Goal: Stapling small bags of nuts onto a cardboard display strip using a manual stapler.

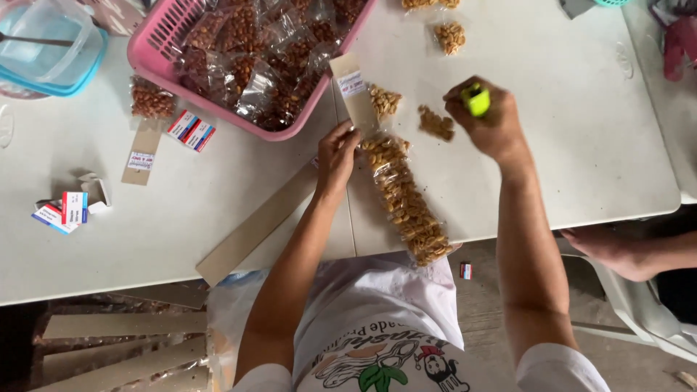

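A long strip of clear packets [405, 197], each filled with golden-brown peanuts, lies slanted on the white table [566, 116], running from near the middle of the table down past its near edge. At its upper end sits a tan cardboard header [353, 91] with a small white label, tilted a little to the left. The left hand [335, 156] pinches the strip just below that header, fingers closed on the plastic where card and packet meet. The right hand [488, 120] is closed around a small yellow-green stapler [476, 99], held above the table just right of the strip and apart from it. Between the two hands lie two loose small peanut packets [435, 123], and another rests farther up the table [450, 36].

To the left, a pink slotted basket [156, 40] holds a heap of darker peanut packets. Beside it lies one such packet with a tan card [145, 120], next to small red, white and blue staple boxes [190, 131], with more of these boxes [64, 210] near the left edge. A long cardboard strip [254, 229] lies diagonally under the left forearm. A blue-lidded clear container [51, 47] stands at the top left. Another person's hand [610, 250] shows at the right, below the table edge.
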